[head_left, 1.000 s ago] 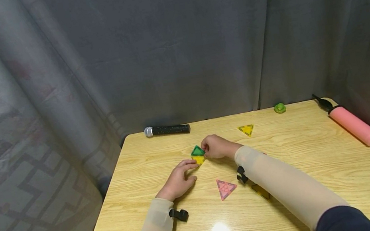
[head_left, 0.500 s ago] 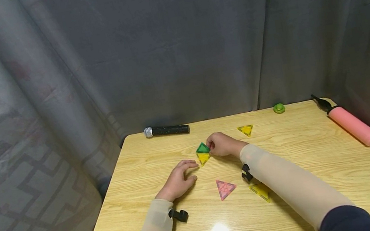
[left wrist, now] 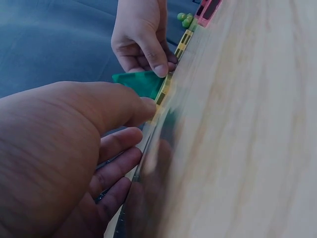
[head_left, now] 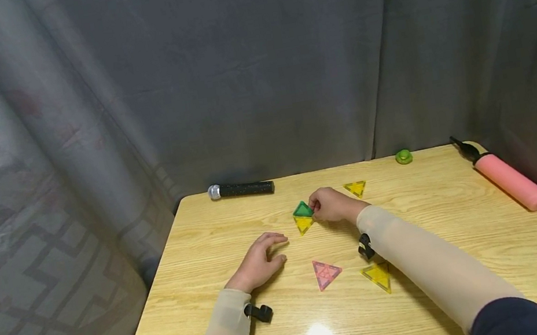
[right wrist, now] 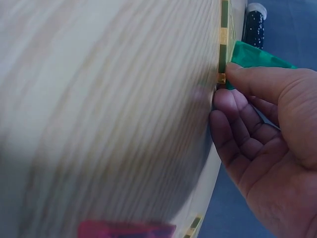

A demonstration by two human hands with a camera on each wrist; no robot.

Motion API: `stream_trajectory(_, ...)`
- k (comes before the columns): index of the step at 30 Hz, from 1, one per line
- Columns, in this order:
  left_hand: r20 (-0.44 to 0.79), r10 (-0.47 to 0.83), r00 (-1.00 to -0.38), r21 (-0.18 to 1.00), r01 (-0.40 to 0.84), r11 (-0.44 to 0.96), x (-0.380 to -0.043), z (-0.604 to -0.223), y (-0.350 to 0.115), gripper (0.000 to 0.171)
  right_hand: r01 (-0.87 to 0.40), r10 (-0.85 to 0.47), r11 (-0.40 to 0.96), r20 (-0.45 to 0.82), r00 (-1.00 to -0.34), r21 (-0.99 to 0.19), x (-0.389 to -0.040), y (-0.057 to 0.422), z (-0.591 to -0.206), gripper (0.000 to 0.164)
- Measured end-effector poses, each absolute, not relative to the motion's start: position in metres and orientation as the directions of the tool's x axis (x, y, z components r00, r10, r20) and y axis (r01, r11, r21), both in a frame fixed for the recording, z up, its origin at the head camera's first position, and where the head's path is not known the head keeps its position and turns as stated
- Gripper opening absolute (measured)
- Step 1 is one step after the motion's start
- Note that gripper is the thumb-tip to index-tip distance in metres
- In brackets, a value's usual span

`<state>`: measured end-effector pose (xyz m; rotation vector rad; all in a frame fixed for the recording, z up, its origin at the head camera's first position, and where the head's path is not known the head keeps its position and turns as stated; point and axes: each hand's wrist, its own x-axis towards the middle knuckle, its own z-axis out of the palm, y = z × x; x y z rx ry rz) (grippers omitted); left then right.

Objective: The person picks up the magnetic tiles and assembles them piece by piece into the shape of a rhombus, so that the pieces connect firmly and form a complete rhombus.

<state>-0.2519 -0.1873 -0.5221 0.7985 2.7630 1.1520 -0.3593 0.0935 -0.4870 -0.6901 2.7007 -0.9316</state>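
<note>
Green triangular tile [head_left: 302, 209], raised along the far edge of a flat yellow tile [head_left: 304, 224] mid-table, corner pinched in my right hand [head_left: 333, 204], left hand [head_left: 258, 261] loose nearby; apparent step, positioning the pair, calling next for steady support.
</note>
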Motion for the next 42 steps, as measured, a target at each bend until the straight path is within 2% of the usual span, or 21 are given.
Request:
stream_trajectory(21, 0.131, 0.463, -0.877, 0.663, 0.424, 0.616, -0.249, -0.519, -0.182, 0.046, -0.345, -0.452, 0.723, -0.033, -0.891, -0.598, -0.363, 0.111, -0.484, 0.011)
stream_trajectory(34, 0.097, 0.568, -0.817, 0.712, 0.456, 0.534, -0.238, -0.515, -0.158, 0.050, -0.321, -0.436, 0.723, -0.044, -0.899, -0.612, -0.362, 0.121, -0.482, 0.010)
stream_trajectory(42, 0.064, 0.627, -0.776, 0.697, 0.485, 0.529, -0.228, -0.513, -0.142, 0.056, -0.290, -0.416, 0.732, -0.067, -0.907, -0.616, -0.366, 0.126, -0.487, 0.011)
